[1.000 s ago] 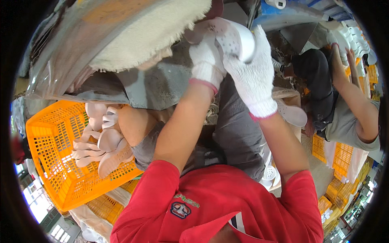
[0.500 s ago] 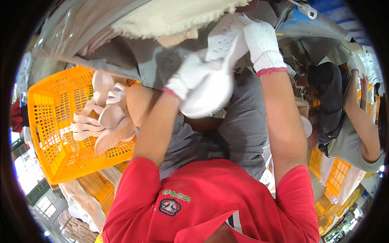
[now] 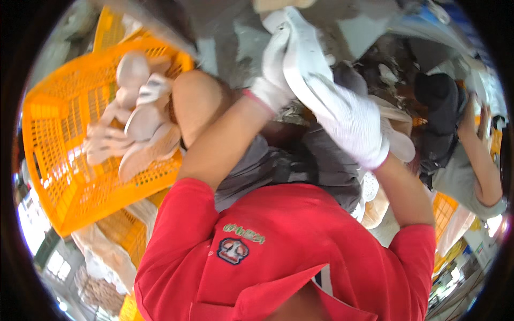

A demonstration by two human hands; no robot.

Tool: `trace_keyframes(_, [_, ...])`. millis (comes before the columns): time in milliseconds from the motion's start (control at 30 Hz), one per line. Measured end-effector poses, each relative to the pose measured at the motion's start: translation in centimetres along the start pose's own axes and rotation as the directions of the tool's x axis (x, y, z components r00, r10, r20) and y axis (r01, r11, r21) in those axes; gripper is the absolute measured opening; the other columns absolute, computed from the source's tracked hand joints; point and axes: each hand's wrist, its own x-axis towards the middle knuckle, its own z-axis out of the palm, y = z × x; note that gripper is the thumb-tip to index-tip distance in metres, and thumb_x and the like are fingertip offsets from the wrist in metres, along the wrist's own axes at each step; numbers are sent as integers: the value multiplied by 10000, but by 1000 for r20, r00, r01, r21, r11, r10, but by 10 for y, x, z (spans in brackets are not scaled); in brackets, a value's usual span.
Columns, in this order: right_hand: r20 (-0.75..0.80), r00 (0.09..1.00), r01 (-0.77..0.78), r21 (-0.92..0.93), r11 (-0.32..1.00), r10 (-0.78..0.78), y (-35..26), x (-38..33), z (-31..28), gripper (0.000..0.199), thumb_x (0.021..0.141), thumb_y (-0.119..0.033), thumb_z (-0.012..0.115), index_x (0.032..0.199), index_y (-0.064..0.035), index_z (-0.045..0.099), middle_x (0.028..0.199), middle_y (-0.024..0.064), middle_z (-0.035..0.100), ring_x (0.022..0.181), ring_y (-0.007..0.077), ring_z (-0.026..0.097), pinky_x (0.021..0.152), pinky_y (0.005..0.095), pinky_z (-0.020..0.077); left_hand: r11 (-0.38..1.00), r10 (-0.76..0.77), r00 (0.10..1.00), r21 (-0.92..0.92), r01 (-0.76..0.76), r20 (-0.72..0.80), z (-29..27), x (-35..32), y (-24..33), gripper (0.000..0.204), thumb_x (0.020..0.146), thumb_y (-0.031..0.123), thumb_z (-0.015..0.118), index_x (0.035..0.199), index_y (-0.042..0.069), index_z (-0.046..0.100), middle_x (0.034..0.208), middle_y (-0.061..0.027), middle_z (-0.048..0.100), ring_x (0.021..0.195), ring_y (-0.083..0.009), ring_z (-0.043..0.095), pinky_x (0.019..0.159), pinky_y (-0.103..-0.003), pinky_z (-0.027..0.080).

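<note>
left hand [image 3: 274,80]: white knit glove, fingers clamped on the upper end of a white shoe sole [image 3: 305,59]
right hand [image 3: 350,120]: white knit glove, wrapped around the sole's lower part, closed on it
sole: held up in front of the chest, between both hands, tilted
orange crate [image 3: 59,160]: at the person's left, pale shoe soles [image 3: 136,125] piled inside toward its far edge
co-worker [image 3: 455,134]: at right, dark cap, arm raised

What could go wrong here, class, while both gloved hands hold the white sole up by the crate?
1. The sole is pinched only at its edges by the left hand and right hand, so it might slip.
2. The crate tilts; its soles might slide out.
</note>
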Motion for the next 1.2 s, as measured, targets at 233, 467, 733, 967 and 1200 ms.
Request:
trace_keyframes(233, [-253,932,-252,68,965,261,-8,111,-4,507,946,-125,711,1447,-141,637,1311,90,724,1017,322,737,846,369,604,869,430,835,406,-281,-342,1,53,41,431,1056,463,526,1237,98,669,1123,-122,723,971,-317,693,888,-467,577])
trace_keyframes(467, [-396,853,-340,70,938,338,1,96,11,334,955,-240,720,1278,-158,738,1153,86,767,891,308,750,762,362,607,-109,586,777,973,-205,229,-17,55,33,325,1046,287,518,1219,64,681,1106,-177,740,1084,-295,713,939,-413,569])
trace_keyframes(733, [116,889,-443,466,766,444,0,114,-20,499,879,-210,717,1368,-135,652,1112,166,731,948,404,684,836,435,575,973,176,933,198,-117,-314,9,38,14,589,1095,593,359,1294,105,622,1148,-117,711,1038,-276,705,988,-424,564])
trace_keyframes(967, [415,901,-189,113,975,127,-2,149,-24,839,737,-256,777,1480,-3,483,1481,369,480,1301,503,552,1098,506,475,950,250,955,231,-210,-161,35,48,60,564,1033,633,446,1230,130,607,936,-166,653,874,-422,677,879,-621,567])
trace_keyframes(1200, [119,845,-530,318,786,522,-58,50,-19,802,746,-339,869,1398,1,549,1301,275,634,1164,429,659,977,454,550,986,63,968,162,-24,-244,7,40,35,561,1056,567,407,1267,87,609,1036,-194,671,960,-411,689,926,-587,572])
